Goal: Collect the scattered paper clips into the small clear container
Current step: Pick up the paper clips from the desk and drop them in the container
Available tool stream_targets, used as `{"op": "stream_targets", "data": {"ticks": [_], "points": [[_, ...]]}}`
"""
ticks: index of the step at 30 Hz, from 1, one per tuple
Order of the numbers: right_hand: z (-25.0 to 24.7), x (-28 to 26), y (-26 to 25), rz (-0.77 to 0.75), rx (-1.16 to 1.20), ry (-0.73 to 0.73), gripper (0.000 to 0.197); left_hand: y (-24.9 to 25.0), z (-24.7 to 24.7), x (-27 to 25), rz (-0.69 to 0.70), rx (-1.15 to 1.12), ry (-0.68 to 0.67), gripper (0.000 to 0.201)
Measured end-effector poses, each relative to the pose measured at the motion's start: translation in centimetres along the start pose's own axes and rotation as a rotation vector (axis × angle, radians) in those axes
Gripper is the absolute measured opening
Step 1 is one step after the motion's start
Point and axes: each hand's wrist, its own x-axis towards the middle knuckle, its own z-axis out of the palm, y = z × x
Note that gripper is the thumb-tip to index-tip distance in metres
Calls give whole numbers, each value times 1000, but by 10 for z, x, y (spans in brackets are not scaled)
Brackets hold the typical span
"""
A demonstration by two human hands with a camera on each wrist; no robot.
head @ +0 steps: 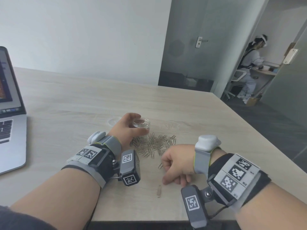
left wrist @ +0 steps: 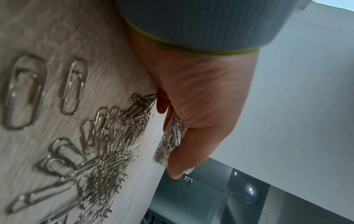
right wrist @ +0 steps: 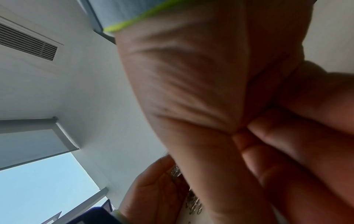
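Observation:
My left hand grips the small clear container, which stands on the table with clips inside it. In the left wrist view the thumb and fingers of that hand wrap the container. A pile of silver paper clips lies just in front of it. My right hand hovers near the pile's right front edge, its fingers curled into the palm; no clip shows in it. One loose clip lies beside it, another nearer me.
The clear lid lies left of the container. An open laptop sits at the table's left edge. The table's front edge is close under my wrists. A person stands in the far doorway.

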Motion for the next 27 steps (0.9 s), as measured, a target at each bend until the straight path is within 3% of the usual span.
{"op": "stream_targets", "data": {"ticks": [3,7,15,20,23,27], "points": [[-1,0,-1,-8,30,57,29,2,-1,-2,-1,-1,-4,77],[4,-6,-9,-11,-65,-17,39,3,-1,-1,0,-2,-7,79],[3,-1,-18,-11,-136,37,40,2,-2,-1,21,9,-4,89],[11,4,-26,-42,-187,14,40,0,-1,2,27,-16,-20,78],[4,10,-22,-17,-213,110,34,-1,-5,5,32,-26,-18,78],[-6,20,-15,30,-308,363,27,-4,-13,10,33,-49,6,78]]}}
